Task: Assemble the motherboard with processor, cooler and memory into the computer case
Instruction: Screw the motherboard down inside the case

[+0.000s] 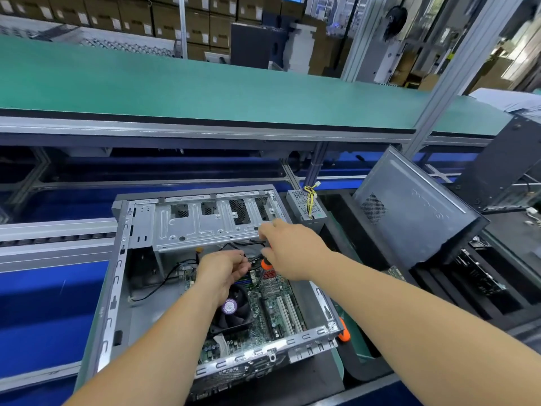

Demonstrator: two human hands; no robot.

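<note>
Factory line, green conveyor behind bench point(345, 373). Computer case point(117, 288) open; motherboard point(272, 306) already seated inside, cooler point(234, 313) fitted under left wrist. Memory hidden, cannot tell. Judged left: fastening, cabling. Left hand point(224, 269) pinches black cable point(164, 281). Right hand point(289, 249), just beside, grips orange-handled screwdriver point(265, 264), tip toward board.

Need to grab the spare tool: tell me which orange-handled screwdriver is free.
The screwdriver lying outside the case's near right corner; the other is in the right hand.

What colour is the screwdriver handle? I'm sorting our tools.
Orange and black, seen in the head view where the right hand grips the screwdriver.
</note>
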